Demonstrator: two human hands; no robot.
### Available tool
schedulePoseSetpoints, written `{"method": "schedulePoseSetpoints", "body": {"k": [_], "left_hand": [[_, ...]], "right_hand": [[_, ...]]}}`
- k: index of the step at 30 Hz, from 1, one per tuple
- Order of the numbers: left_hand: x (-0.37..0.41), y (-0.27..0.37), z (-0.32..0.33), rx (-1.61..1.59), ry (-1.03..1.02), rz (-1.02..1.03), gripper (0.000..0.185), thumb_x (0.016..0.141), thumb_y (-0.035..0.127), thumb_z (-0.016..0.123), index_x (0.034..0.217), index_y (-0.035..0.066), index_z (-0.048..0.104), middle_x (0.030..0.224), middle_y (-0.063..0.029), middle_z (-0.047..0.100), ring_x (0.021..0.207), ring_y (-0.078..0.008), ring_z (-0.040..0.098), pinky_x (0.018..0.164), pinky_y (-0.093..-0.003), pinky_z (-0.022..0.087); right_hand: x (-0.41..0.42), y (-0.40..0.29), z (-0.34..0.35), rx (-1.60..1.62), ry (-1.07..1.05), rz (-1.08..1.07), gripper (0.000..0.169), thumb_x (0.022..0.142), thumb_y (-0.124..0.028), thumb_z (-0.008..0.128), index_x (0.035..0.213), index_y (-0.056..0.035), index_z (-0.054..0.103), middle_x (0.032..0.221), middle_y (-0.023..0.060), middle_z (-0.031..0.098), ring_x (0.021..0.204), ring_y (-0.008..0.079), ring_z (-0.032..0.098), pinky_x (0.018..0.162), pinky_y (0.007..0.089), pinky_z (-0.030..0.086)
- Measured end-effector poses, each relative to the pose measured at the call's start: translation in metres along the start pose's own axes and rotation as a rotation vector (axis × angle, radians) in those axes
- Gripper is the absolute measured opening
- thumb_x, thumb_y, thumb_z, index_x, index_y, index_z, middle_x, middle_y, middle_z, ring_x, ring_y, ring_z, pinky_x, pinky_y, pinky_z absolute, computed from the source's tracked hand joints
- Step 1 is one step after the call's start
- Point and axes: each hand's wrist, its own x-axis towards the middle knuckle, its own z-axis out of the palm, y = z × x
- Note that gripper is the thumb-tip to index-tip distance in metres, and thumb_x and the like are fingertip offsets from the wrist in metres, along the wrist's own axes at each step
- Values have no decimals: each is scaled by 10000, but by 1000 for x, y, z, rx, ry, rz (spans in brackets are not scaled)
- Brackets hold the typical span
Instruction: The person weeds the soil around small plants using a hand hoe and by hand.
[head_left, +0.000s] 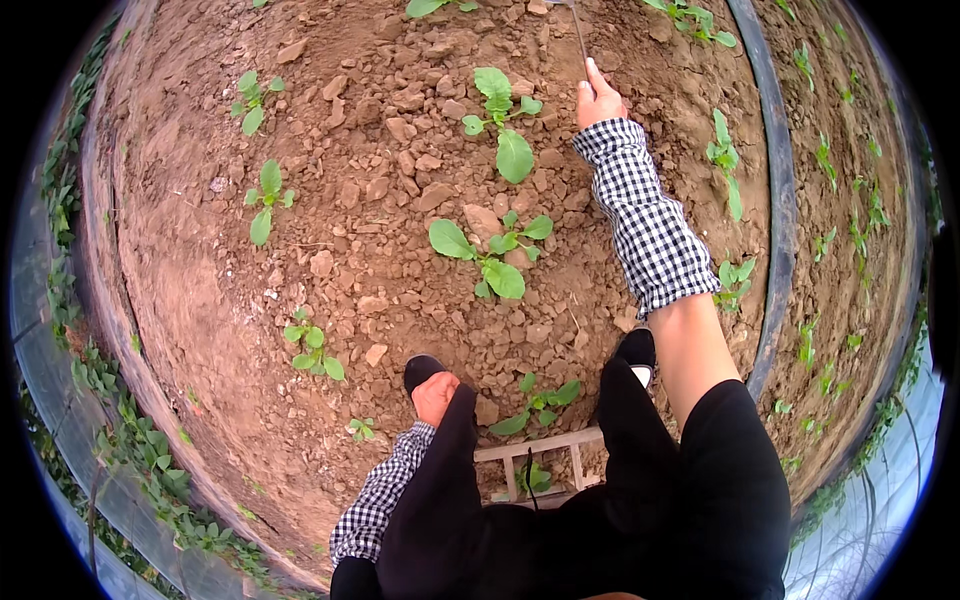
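My right hand (600, 97) reaches far forward and grips a thin-shafted hand tool (579, 34), whose head is cut off by the top edge of the view. Loose, cloddy brown soil (420, 180) lies to the left of that hand. The nearest plant to it is a leafy green seedling (514, 154), standing untouched. Another seedling (501, 276) grows closer to me. Curled against my left knee, my left hand (435, 397) holds nothing that I can see. Checked sleeve covers (645, 210) are on both forearms.
A black irrigation hose (780, 172) runs along the right, with more seedlings (874, 206) beyond it. Smaller seedlings (268, 199) line the left side. Between my legs is a wooden frame (540, 444), with a seedling (536, 405) just ahead of it. My shoes (421, 369) rest on the soil.
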Motion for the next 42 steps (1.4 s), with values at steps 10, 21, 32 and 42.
{"method": "schedulePoseSetpoints", "body": {"k": [10,21,32,42], "left_hand": [[-8,-13,3,-15,-2,-65,171,704,161,665,647,56,542,617,-102,552,531,-271,561,499,-342,442],[-10,-14,2,-1,-13,-153,142,731,151,636,672,49,557,650,-105,565,553,-271,565,527,-332,446],[-41,-88,7,-281,94,-421,160,787,-28,466,716,34,595,603,-12,569,564,-59,508,537,-230,434],[-38,44,-80,-454,421,-295,235,791,-62,353,710,33,551,580,-18,528,460,-62,438,429,-187,359]], "right_hand": [[-113,75,-20,169,-296,-63,440,935,-197,489,1370,-248,438,837,153,653,683,136,568,695,279,475],[-198,128,-82,235,-332,-239,450,952,-130,460,1395,-97,386,1365,159,464,1264,226,440,1035,301,333],[-135,138,-53,47,-105,-149,455,949,-230,445,1394,-288,373,1112,202,611,1001,335,616,876,389,482],[-295,200,-121,85,-309,-63,491,925,-164,480,1399,-257,386,643,181,585,558,309,598,565,373,476]]}}
